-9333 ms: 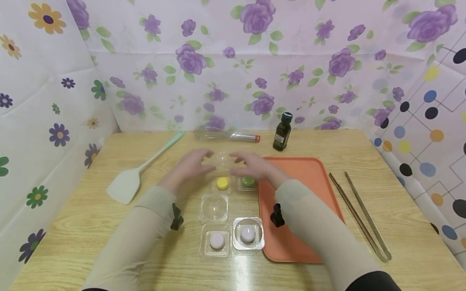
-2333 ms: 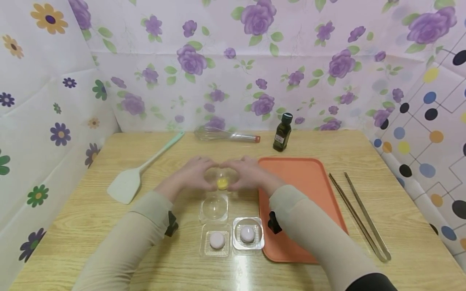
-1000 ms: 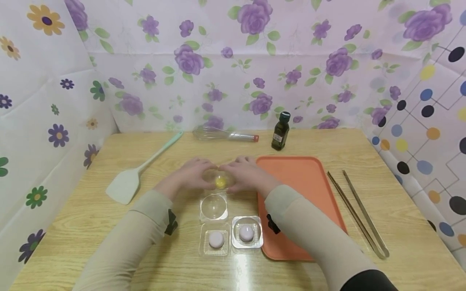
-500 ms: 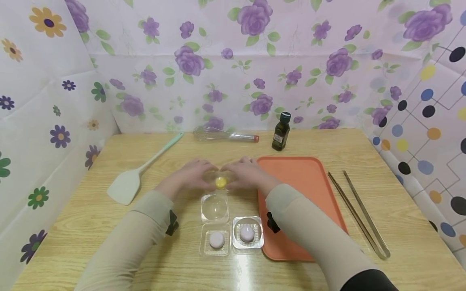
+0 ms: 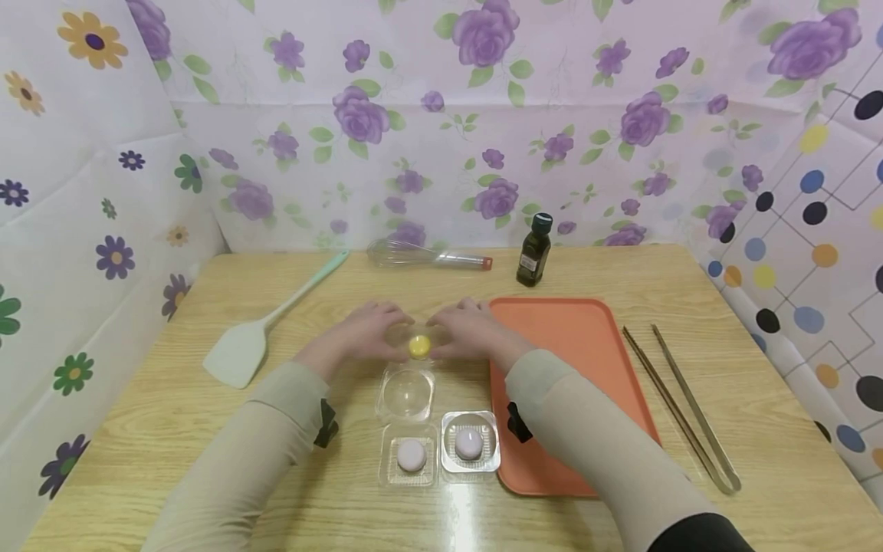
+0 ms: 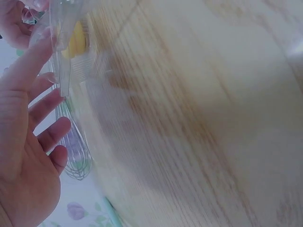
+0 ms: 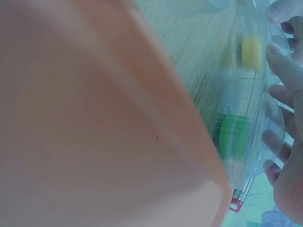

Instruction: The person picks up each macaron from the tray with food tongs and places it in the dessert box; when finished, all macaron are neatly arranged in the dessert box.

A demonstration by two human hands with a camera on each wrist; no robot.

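Note:
At the middle of the table my left hand [image 5: 372,331] and right hand [image 5: 465,331] curve around a clear plastic box with a yellow macaron [image 5: 419,346] in it. Its domed lid is down over the macaron. Thumbs and fingers of both hands hold the lid's edges from either side, the fingertips slightly apart. In the right wrist view a green macaron [image 7: 232,137] lies in an adjoining clear box, its domed lid [image 7: 265,137] under my right fingers. My right hand hides that box in the head view.
Nearer stand an open clear lid [image 5: 405,392] and two boxes with lilac macarons [image 5: 411,455]. An orange tray [image 5: 572,368] lies right, tongs [image 5: 683,406] beyond it. A whisk [image 5: 428,257], dark bottle [image 5: 534,251] and spatula [image 5: 241,349] lie around the back and left.
Since the oldest frame the raised clear lids have come down over the yellow and green macarons, with both hands moving nearer. In the last second the fingertips have drawn slightly apart.

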